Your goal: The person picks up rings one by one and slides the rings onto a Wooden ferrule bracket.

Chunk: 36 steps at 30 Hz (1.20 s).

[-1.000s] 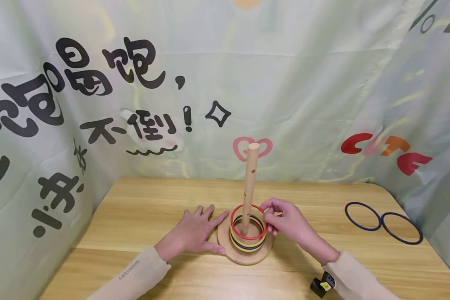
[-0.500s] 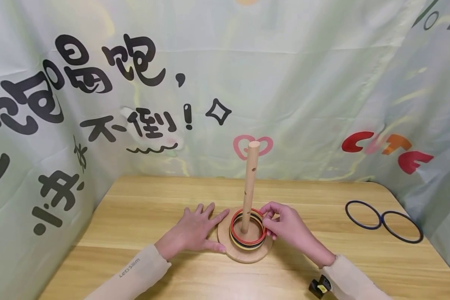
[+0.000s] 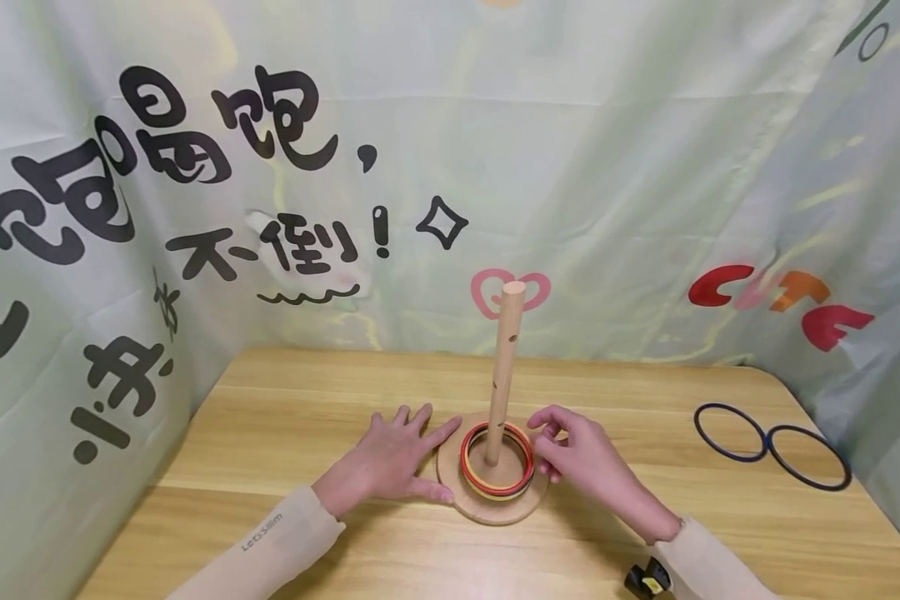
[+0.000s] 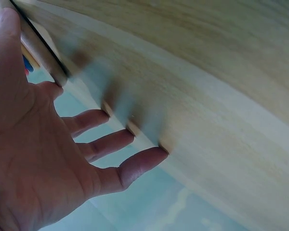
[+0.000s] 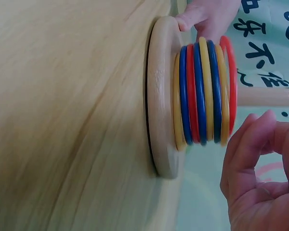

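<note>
A wooden peg (image 3: 507, 367) stands upright on a round wooden base (image 3: 495, 515) on the table. Around its foot lies a stack of yellow, blue and red rings (image 5: 204, 91), topped by a red ring (image 5: 232, 86). My left hand (image 3: 397, 458) lies flat with fingers spread, its thumb and index finger touching the base's left side. Just right of the stack, my right hand (image 3: 585, 454) hovers with loosely bent fingers. In the right wrist view its fingertips are apart from the red ring, and nothing is between them.
Two dark blue rings lie side by side at the table's right: a left ring (image 3: 720, 405) and a right ring (image 3: 825, 487). A printed curtain (image 3: 607, 183) closes off the back and sides. The wooden tabletop (image 3: 300, 400) surrounds the base.
The red ring has gone down onto the stack, and my right hand has let go of it, drawing slightly to the right. My left hand stays in place.
</note>
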{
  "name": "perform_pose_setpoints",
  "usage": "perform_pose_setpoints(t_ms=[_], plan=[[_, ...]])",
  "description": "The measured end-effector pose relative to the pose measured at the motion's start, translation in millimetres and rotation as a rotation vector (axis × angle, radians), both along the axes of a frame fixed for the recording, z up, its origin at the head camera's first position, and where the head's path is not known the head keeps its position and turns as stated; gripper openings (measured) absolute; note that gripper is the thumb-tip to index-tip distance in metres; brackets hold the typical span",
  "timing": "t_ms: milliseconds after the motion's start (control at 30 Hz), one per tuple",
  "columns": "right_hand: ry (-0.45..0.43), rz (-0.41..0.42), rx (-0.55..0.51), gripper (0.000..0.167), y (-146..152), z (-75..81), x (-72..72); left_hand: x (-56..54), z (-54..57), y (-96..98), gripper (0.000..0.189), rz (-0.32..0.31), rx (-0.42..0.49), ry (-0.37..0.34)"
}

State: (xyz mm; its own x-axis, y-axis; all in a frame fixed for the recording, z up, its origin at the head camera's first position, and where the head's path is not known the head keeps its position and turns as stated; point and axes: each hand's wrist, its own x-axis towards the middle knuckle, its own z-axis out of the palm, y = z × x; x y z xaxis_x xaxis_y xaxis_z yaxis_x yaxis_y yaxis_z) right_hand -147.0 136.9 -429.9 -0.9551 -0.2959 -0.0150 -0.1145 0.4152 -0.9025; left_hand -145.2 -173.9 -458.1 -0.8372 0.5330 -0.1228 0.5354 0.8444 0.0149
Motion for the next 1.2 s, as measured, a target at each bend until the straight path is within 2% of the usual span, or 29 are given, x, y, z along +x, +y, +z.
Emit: perform_pose_setpoints(t_ms=[233, 467, 567, 733, 933, 1067, 1200], plan=[[0.007, -0.059, 0.013, 0.018, 26, -2.4, -2.6, -0.3, 0.0, 0.7, 0.112, 0.01, -0.021, 0.001], [0.032, -0.147, 0.009, 0.024, 72, -11.6, -8.0, 0.2, 0.8, 1.2, 0.111, 0.002, -0.001, -0.008], [0.075, -0.193, 0.082, 0.027, 99, -16.2, -10.3, 0.2, 0.6, 1.0, 0.111, 0.004, -0.001, -0.012], [0.099, -0.262, 0.204, 0.036, 143, -20.7, -14.0, 0.6, 1.3, 0.5, 0.112, 0.011, -0.012, -0.011], [0.085, -0.344, 0.24, 0.049, 189, -25.1, -19.3, 0.3, 1.5, 1.5, 0.112, 0.006, -0.005, 0.001], [0.054, -0.331, 0.317, 0.055, 213, -26.5, -27.1, -0.1, 0.6, 2.3, 0.113, -0.001, -0.007, 0.013], [0.1, -0.281, 0.435, 0.05, 228, -28.8, -33.0, 0.4, 0.1, 2.6, 0.113, -0.002, -0.012, 0.02]])
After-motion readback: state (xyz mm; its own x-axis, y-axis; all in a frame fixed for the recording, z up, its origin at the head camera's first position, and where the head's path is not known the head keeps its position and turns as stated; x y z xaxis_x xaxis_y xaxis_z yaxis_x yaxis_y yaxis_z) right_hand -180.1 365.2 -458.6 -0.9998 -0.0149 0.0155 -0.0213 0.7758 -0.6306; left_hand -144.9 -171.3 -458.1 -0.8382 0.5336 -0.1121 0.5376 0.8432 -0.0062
